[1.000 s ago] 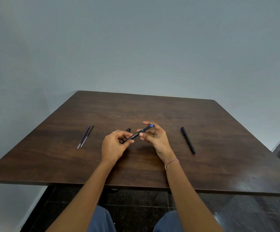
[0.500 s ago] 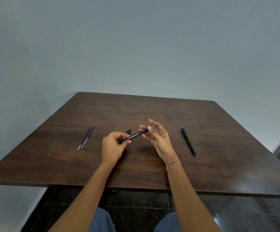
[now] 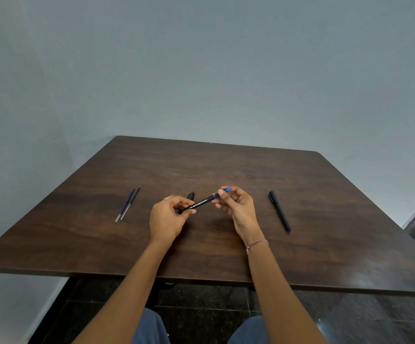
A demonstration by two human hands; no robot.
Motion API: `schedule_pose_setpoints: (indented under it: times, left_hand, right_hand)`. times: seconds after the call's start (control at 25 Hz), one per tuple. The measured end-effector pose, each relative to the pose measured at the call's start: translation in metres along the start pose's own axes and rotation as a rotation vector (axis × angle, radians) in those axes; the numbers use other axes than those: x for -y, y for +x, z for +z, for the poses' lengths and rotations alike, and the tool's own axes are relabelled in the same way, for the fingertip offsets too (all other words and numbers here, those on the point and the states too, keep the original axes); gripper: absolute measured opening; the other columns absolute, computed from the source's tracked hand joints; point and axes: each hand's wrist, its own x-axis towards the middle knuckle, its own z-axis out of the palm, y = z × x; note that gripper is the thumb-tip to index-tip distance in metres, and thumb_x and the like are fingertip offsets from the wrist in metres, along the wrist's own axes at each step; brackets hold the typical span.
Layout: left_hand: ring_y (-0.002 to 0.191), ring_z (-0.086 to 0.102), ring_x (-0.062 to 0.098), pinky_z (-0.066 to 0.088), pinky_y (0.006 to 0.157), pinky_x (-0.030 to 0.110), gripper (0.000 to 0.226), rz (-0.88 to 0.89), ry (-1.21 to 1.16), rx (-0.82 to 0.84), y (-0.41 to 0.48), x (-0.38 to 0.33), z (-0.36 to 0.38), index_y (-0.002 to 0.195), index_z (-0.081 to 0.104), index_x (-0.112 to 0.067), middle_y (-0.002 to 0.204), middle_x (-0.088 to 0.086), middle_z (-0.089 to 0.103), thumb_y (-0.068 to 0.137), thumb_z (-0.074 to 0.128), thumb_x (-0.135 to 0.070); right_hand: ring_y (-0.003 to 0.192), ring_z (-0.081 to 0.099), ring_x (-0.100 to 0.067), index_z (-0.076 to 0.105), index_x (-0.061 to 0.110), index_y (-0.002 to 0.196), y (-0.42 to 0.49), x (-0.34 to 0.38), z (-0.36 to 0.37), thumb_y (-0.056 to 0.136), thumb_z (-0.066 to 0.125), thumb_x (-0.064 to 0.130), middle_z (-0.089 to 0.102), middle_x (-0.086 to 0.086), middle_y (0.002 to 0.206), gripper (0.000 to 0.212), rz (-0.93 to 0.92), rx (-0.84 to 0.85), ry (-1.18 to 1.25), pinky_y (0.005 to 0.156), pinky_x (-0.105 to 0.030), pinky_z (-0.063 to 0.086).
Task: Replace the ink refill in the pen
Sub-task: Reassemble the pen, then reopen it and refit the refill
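Note:
A black pen (image 3: 202,202) with white lettering and a blue front section is held slanted just above the dark wooden table (image 3: 226,170). My left hand (image 3: 168,218) pinches its lower rear end. My right hand (image 3: 238,207) has thumb and fingers closed on the blue front section at the upper right. A small black cap (image 3: 190,195) lies on the table just behind my left hand, partly hidden by it. Two thin ink refills (image 3: 127,204) lie side by side at the left.
A second black pen (image 3: 279,211) lies on the table to the right of my right hand. The table's front edge is near my forearms, with my knees and a dark tiled floor below. A plain grey wall stands behind.
My right hand's fingers, spread open half a second ago, have closed again on the pen's blue end. The left hand keeps its hold on the rear end; the pen has barely moved.

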Motion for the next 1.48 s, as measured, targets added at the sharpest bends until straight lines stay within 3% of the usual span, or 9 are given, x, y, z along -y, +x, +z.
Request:
schedule_pose_setpoints:
  times: [0.12, 0.24, 0.4, 0.68, 0.8, 1.0, 1.2, 1.32, 1.48]
  left_hand:
    - [0.072, 0.059, -0.005, 0.043, 0.062, 0.003, 0.025, -0.007, -0.031, 0.007, 0.0002, -0.0004, 0.0004, 0.083, 0.074, -0.026, 0.077, -0.017, 0.064, 0.066, 0.083, -0.011]
    - [0.072, 0.061, -0.003, 0.043, 0.063, 0.002, 0.024, -0.016, -0.046, 0.015, 0.0006, -0.0006, 0.0008, 0.083, 0.075, -0.025, 0.077, -0.017, 0.064, 0.066, 0.083, -0.01]
    - [0.07, 0.06, -0.002, 0.043, 0.063, 0.002, 0.023, -0.02, -0.065, 0.011, 0.001, -0.0013, 0.0009, 0.084, 0.075, -0.022, 0.076, -0.015, 0.065, 0.066, 0.083, -0.008]
    - [0.07, 0.059, -0.002, 0.042, 0.063, 0.002, 0.022, -0.003, -0.061, 0.007, -0.0002, -0.0022, 0.0, 0.083, 0.074, -0.02, 0.076, -0.015, 0.062, 0.067, 0.082, -0.006]
    - [0.07, 0.059, -0.001, 0.042, 0.063, 0.001, 0.021, -0.007, -0.069, 0.01, 0.0005, -0.0021, 0.0005, 0.083, 0.074, -0.018, 0.075, -0.014, 0.063, 0.067, 0.082, -0.006]
    - [0.069, 0.06, 0.0, 0.043, 0.063, 0.002, 0.022, -0.014, -0.084, 0.019, 0.0009, -0.0016, 0.0004, 0.083, 0.074, -0.018, 0.076, -0.011, 0.065, 0.067, 0.082, -0.006]
    - [0.071, 0.061, 0.0, 0.042, 0.063, 0.002, 0.022, -0.02, -0.088, 0.024, 0.0003, -0.0016, 0.0008, 0.083, 0.073, -0.02, 0.076, -0.012, 0.065, 0.067, 0.082, -0.007]
    - [0.071, 0.06, 0.0, 0.043, 0.063, 0.002, 0.022, -0.019, -0.085, 0.025, 0.0004, -0.0018, 0.0009, 0.083, 0.073, -0.02, 0.077, -0.012, 0.065, 0.067, 0.082, -0.007]
    - [0.071, 0.059, -0.002, 0.042, 0.062, 0.001, 0.022, -0.029, -0.081, 0.024, -0.0002, -0.0028, 0.0003, 0.085, 0.073, -0.019, 0.076, -0.016, 0.062, 0.068, 0.081, -0.007]
  right_hand:
    - [0.078, 0.07, -0.019, 0.062, 0.009, 0.089, -0.0007, 0.0, 0.0024, 0.084, 0.067, 0.004, 0.071, -0.01, 0.086, 0.009, -0.019, -0.01, -0.012, 0.066, -0.023, 0.058]
    - [0.094, 0.07, -0.019, 0.061, 0.01, 0.104, -0.0017, 0.0021, 0.0016, 0.087, 0.061, -0.002, 0.073, -0.008, 0.098, 0.021, -0.019, 0.053, 0.059, 0.077, -0.026, 0.058]
    - [0.098, 0.07, -0.021, 0.057, 0.012, 0.112, -0.0028, 0.0034, -0.001, 0.091, 0.047, -0.012, 0.074, -0.009, 0.098, 0.033, -0.044, 0.081, 0.099, 0.079, -0.027, 0.057]
    - [0.097, 0.07, -0.022, 0.06, 0.013, 0.107, -0.0008, 0.0009, -0.0022, 0.085, 0.06, -0.007, 0.075, -0.009, 0.093, 0.029, -0.062, 0.061, 0.079, 0.074, -0.027, 0.058]
    - [0.089, 0.071, -0.02, 0.062, 0.015, 0.106, 0.0009, -0.0003, -0.0015, 0.079, 0.071, 0.001, 0.073, -0.001, 0.079, 0.032, -0.072, 0.01, 0.005, 0.076, -0.028, 0.058]
    - [0.105, 0.067, -0.023, 0.062, 0.014, 0.115, 0.0021, -0.0006, -0.0029, 0.084, 0.063, -0.003, 0.073, -0.009, 0.107, 0.036, -0.055, 0.071, 0.113, 0.081, -0.028, 0.056]
    - [0.101, 0.069, -0.024, 0.062, 0.016, 0.113, 0.0015, -0.0005, -0.0052, 0.082, 0.064, -0.007, 0.074, -0.011, 0.101, 0.038, -0.076, 0.07, 0.071, 0.078, -0.028, 0.057]
    - [0.1, 0.069, -0.024, 0.063, 0.017, 0.108, 0.0017, -0.001, -0.0039, 0.074, 0.074, 0.002, 0.074, -0.009, 0.096, 0.039, -0.08, 0.015, 0.007, 0.089, -0.04, 0.055]
    - [0.11, 0.065, -0.025, 0.058, 0.016, 0.119, 0.0025, -0.0029, -0.0043, 0.075, 0.073, -0.001, 0.071, -0.012, 0.112, 0.05, -0.098, 0.061, 0.053, 0.099, -0.04, 0.049]
